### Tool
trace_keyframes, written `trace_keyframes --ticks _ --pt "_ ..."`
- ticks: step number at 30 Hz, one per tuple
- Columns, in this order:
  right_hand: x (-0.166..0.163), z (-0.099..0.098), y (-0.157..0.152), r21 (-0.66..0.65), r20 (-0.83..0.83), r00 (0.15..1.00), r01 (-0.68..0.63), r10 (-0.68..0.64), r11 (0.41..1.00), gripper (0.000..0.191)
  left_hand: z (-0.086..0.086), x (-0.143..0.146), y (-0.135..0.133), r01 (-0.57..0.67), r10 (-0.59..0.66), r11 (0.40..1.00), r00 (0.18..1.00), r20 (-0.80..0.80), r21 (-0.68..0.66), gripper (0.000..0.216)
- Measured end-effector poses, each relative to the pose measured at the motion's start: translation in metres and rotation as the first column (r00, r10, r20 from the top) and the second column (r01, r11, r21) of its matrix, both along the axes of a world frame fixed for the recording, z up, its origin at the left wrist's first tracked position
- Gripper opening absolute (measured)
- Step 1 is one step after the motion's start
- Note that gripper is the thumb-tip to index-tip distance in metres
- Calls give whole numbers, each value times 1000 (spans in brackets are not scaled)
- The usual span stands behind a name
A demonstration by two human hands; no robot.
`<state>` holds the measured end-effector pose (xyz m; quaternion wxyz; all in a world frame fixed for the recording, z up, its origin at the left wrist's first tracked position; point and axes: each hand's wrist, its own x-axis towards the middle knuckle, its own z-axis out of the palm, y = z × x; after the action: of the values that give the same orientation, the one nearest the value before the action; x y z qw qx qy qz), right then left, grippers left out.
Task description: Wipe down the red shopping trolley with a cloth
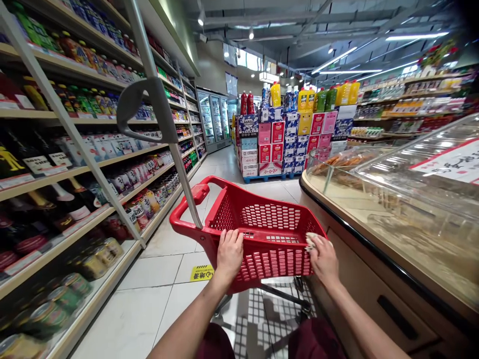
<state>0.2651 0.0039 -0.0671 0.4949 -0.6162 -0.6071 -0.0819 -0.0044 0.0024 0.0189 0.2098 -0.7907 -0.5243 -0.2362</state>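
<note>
A red plastic shopping cart (269,214) stands in front of me, its basket holding nothing that I can see. My left hand (229,253) is closed over the near rim of the basket, close to the handle end. At the right corner, my right hand (324,259) pinches a crumpled, pale cloth (310,241) against the rim. A tall metal pole with a grey plastic grip (149,112) rises at the cart's handle end. The cart's wheeled frame shows partly beneath the basket.
Drink shelves (86,119) line the left side. A glass-topped food counter (389,199) stands close on the right. Ahead is a stack of boxes (271,144) topped with bottles, and glass-door fridges (215,119). A yellow floor sticker (201,272) lies on the tiles.
</note>
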Motion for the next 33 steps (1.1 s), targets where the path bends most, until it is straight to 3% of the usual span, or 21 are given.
trace_keyframes --ticks 4,6,8,11,13,15,17,19,21,23,25,29,31,33 --pt "-49 9 5 -18 155 947 -281 281 959 41 -1 3 -4 25 -25 1000 999 -37 6 36" --pt "-48 13 8 -33 199 914 -355 354 934 43 -2 1 -6 41 -41 999 998 -57 4 39" --pt "-23 12 9 -35 151 955 -253 255 967 42 -3 1 -8 41 -41 999 998 -54 1 42" --pt "1 9 8 -20 24 1000 14 -14 1000 40 -5 3 -9 42 -42 999 999 -23 2 42" --pt "-17 13 8 -15 30 999 -32 32 999 40 -5 4 -10 47 -47 999 999 -4 -8 42" --pt "-48 20 8 -26 120 964 -234 236 972 39 -3 5 -10 53 -53 998 999 3 -30 43" --pt "-66 26 9 -58 206 911 -353 358 934 39 -2 3 -11 61 -61 997 998 -2 -53 44" --pt "-56 26 9 -93 215 929 -287 301 953 38 -2 1 -11 67 -68 996 998 -10 -65 44" --pt "-30 20 9 -109 151 984 -77 93 991 37 -2 0 -11 70 -70 996 998 -8 -63 45" --pt "-15 16 9 -114 82 995 68 -59 991 40 -4 1 -11 69 -69 996 998 4 -56 46" --pt "-24 16 9 -97 88 996 12 -3 995 40 -5 2 -11 64 -63 997 998 15 -51 46" --pt "-55 19 6 -57 273 926 -256 262 965 42 -4 0 -11 64 -63 997 998 5 -49 45" --pt "-38 13 2 -71 307 913 -259 268 963 46 -3 -2 -11 60 -61 997 998 -2 -46 45" --pt "-5 4 -2 -89 263 951 -144 163 986 49 -2 -1 -12 48 -47 998 999 4 -51 44"
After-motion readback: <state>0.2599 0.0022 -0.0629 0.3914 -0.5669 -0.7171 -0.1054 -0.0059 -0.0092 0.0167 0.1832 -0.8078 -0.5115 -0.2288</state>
